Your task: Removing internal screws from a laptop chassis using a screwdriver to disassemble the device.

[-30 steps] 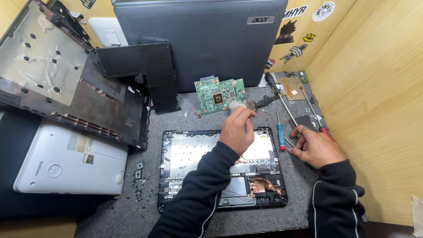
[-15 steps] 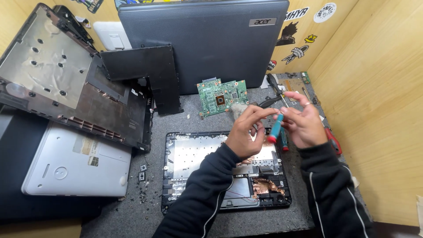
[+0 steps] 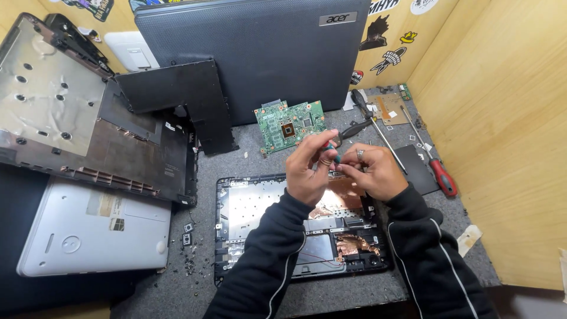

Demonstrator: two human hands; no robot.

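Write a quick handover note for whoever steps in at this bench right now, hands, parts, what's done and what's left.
Left hand and right hand meet above the opened black laptop base, together pinching a small teal-handled screwdriver.
Green circuit board lies out on the grey mat; red-handled screwdriver lies to the right.
Done: board removed from the base.
Left: copper-foil parts remain inside the base.

Single head-worn view, looking steeply down and forward, close over the grey mat (image 3: 147, 295), wooden walls at far and right edges
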